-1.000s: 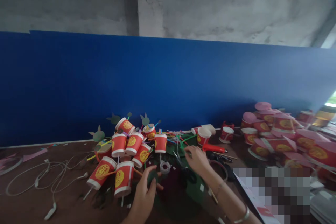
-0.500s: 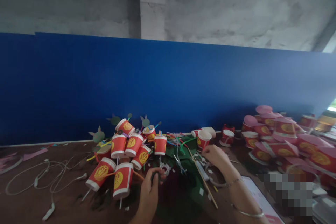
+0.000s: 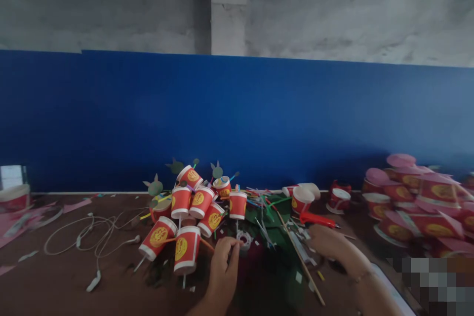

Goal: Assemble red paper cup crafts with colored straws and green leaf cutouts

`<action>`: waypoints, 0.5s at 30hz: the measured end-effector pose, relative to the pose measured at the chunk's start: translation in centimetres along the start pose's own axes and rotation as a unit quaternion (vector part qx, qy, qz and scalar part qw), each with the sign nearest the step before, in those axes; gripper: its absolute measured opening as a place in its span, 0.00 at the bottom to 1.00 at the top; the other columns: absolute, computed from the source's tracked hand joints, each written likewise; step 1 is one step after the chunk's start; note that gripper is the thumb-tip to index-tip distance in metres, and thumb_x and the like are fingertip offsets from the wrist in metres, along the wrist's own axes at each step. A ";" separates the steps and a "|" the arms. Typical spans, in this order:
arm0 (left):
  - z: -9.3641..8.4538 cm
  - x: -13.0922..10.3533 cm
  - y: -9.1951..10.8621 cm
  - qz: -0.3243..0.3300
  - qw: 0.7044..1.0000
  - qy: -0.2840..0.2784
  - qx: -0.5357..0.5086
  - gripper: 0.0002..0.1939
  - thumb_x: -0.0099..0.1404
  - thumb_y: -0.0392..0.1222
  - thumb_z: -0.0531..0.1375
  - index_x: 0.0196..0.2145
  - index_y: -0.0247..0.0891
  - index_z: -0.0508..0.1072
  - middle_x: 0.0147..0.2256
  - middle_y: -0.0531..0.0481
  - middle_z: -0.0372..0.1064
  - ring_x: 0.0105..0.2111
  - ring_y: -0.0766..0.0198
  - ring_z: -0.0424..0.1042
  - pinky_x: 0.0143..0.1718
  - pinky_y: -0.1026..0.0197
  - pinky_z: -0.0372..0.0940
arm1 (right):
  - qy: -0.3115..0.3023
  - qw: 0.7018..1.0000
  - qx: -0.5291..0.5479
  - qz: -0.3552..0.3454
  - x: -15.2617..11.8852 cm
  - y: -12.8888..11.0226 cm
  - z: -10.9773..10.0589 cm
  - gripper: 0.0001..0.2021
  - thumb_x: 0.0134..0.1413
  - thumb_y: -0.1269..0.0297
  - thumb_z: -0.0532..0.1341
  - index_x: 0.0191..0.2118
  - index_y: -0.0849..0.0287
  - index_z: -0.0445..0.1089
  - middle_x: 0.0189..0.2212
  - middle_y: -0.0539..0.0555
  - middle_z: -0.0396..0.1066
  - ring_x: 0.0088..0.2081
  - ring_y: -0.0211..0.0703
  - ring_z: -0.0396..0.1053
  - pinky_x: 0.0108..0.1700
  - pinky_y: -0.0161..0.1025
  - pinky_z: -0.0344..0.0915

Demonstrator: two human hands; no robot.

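My left hand (image 3: 225, 264) is closed in a pinch beside a white ring-shaped roll (image 3: 245, 240); what is between thumb and forefinger is too small to make out. Just left of it are red paper cups (image 3: 187, 249) with yellow emblems and white straws, heaped together, some with grey-green rabbit-ear cutouts (image 3: 154, 186). My right hand (image 3: 326, 243) is over white paper bits, next to a red tool (image 3: 319, 219) lying in front of an upright cup (image 3: 301, 200). Motion blurs its fingers.
A long wooden stick (image 3: 301, 261), scissors (image 3: 267, 234) and thin coloured strips (image 3: 255, 195) lie mid-table. White earphones (image 3: 94, 281) are at left. Cups with pink paper (image 3: 439, 190) are piled at right, near a phone (image 3: 392, 289). A blue panel (image 3: 237, 118) stands behind.
The view has shifted left, so the table items appear further right. My right hand has drawn back from the upright cup, and the red tool now shows. The dark thing at my left fingers no longer shows.
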State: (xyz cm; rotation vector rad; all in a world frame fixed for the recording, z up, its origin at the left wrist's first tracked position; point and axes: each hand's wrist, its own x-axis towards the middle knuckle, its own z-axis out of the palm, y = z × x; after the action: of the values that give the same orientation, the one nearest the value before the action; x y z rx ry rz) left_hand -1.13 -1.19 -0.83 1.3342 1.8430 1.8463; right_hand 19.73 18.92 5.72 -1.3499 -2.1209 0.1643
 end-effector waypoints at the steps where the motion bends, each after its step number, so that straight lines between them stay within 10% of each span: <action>1: 0.0 0.0 -0.1 0.008 1.000 0.006 0.002 0.15 0.66 0.49 0.52 0.33 0.38 0.74 0.33 0.44 0.73 0.37 0.57 0.72 0.41 0.57 0.67 | -0.015 1.000 -0.002 -0.002 0.3 -0.8 -0.4 0.10 0.46 0.73 0.61 0.18 0.59 0.68 0.17 0.55 0.69 0.24 0.44 0.70 0.28 0.38 0.58; 8: -0.3 0.6 -0.9 -0.001 1.000 -0.003 -0.007 0.15 0.65 0.49 0.53 0.36 0.39 0.76 0.35 0.44 0.75 0.37 0.57 0.74 0.40 0.56 0.69 | 0.001 0.972 0.176 -0.157 -3.5 -10.4 3.3 0.14 0.64 0.58 0.45 0.39 0.57 0.65 0.26 0.54 0.71 0.28 0.41 0.69 0.31 0.35 0.65; 11: -0.7 1.0 -1.2 -0.012 1.000 -0.006 -0.023 0.16 0.64 0.49 0.54 0.39 0.40 0.77 0.38 0.44 0.77 0.40 0.56 0.75 0.43 0.55 0.69 | 0.090 0.939 0.196 -0.268 -6.9 -11.1 7.6 0.17 0.65 0.57 0.45 0.48 0.59 0.63 0.39 0.61 0.73 0.41 0.50 0.72 0.43 0.44 0.69; 15: -1.0 1.4 -1.5 -0.011 0.999 -0.002 -0.034 0.16 0.65 0.48 0.54 0.44 0.40 0.76 0.44 0.44 0.76 0.46 0.55 0.73 0.49 0.54 0.67 | 0.033 0.923 0.200 -0.328 -8.8 -9.8 10.3 0.17 0.64 0.65 0.47 0.57 0.60 0.58 0.48 0.62 0.71 0.51 0.50 0.68 0.53 0.47 0.66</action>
State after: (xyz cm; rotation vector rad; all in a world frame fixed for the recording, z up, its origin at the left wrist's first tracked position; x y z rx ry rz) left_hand -3.35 -0.59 -1.35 1.2885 1.7698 1.8762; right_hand 8.98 8.98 -2.26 -0.3711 -2.2045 0.2496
